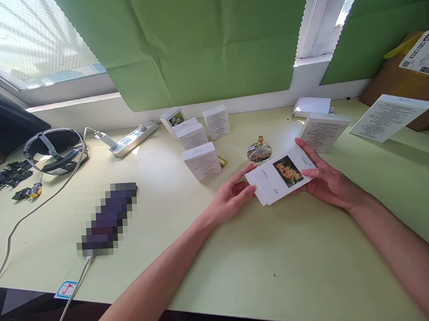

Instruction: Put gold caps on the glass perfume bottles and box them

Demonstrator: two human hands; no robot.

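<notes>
Both hands hold a flat white carton (280, 177) with a yellow flower picture on it, just above the pale green table (263, 268). My left hand (233, 196) pinches its left end between fingers and thumb. My right hand (325, 179) grips its right end, fingers wrapped over the edge. Right behind the carton stands a small round glass perfume bottle (259, 150) with a gold cap.
Several white boxes (202, 161) stand behind the left hand, another box (322, 131) and a flat sheet (388, 117) to the right. A power strip (133, 139), a headset (56, 150), cables and a blurred dark object (108, 218) lie at left. A cardboard box (400, 79) sits far right.
</notes>
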